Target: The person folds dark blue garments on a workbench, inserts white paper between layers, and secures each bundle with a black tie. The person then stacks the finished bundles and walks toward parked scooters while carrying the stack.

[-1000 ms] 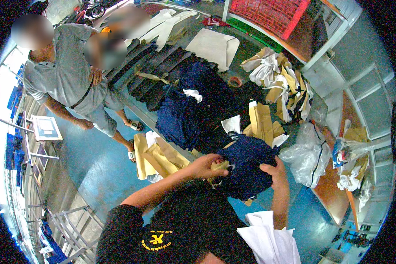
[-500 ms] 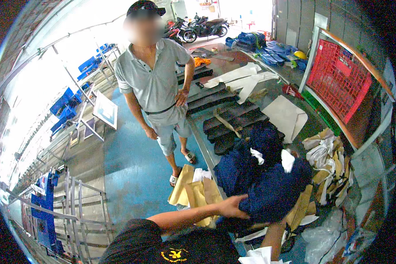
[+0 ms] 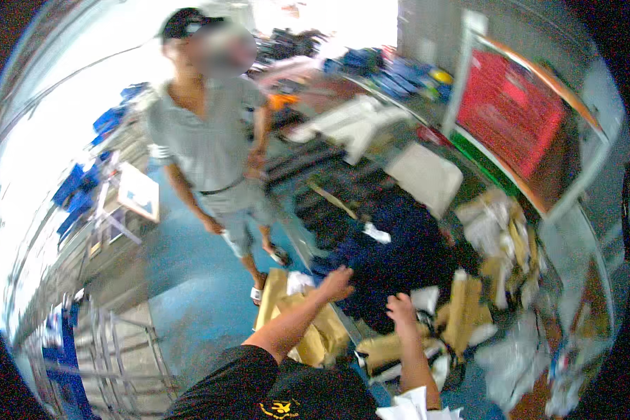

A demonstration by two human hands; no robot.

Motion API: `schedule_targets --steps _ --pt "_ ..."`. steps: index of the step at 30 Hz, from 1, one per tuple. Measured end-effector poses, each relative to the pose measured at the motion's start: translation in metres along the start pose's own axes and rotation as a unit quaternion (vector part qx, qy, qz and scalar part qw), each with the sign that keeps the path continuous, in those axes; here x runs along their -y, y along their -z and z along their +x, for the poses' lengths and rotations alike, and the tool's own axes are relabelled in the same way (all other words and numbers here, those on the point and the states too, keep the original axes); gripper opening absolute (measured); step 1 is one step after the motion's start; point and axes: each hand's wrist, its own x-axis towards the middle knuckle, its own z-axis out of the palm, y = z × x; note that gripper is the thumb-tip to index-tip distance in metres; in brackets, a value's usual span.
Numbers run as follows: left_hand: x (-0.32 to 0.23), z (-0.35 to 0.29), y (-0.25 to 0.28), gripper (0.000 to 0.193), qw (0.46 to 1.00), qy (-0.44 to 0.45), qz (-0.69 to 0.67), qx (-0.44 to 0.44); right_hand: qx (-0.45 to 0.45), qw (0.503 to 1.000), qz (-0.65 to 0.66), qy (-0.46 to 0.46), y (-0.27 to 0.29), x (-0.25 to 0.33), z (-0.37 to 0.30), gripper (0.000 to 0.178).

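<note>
A pile of dark navy cloth [image 3: 406, 241] lies in front of me, with a white slip [image 3: 376, 232] on its upper left. At the cloth's near left edge is my left hand [image 3: 337, 283], blurred, its fingers loosely apart and nothing seen in them. My right hand [image 3: 401, 308] is raised at the near edge of the pile, fingers apart and holding nothing that shows. White paper sheets [image 3: 414, 406] stick up by my right forearm at the lower edge; what holds them is hidden.
A person [image 3: 213, 147] in a grey shirt stands ahead on the left. Brown paper [image 3: 318, 336] lies below my left arm, with crumpled paper [image 3: 504, 238] at the right. Beyond are a cream sheet [image 3: 425, 178], a framed red crate [image 3: 511, 112] and clear plastic [image 3: 511, 364].
Both hands have come away from the navy cloth, which has dropped onto the pile. My left hand has drawn back to the left; my right hand now shows. The view has shifted and blurred.
</note>
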Motion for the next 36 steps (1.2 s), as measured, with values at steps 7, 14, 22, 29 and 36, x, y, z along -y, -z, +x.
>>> schedule_targets --steps 7,14,22,29,36 --pt "-0.005 -0.006 -0.038 0.066 1.0 0.011 0.022 0.019 0.046 0.987 0.153 0.017 0.058 -0.105 -0.142 0.028" --pt "-0.067 -0.081 -0.026 0.063 0.996 0.04 -0.034 -0.079 -0.2 0.959 0.194 -0.052 0.116 -0.103 -0.251 0.032" --pt "-0.053 -0.199 -0.042 0.051 0.958 0.195 -0.199 0.07 -0.436 0.851 -0.24 0.166 0.162 -0.11 -0.185 0.06" --pt "-0.046 -0.253 -0.04 0.048 0.922 0.287 -0.199 0.167 -0.444 0.791 -0.409 0.1 0.173 -0.121 -0.125 0.102" --pt "-0.005 -0.32 -0.076 0.051 0.892 0.315 -0.229 0.23 -0.377 0.89 -0.236 0.105 0.181 -0.122 -0.155 0.075"
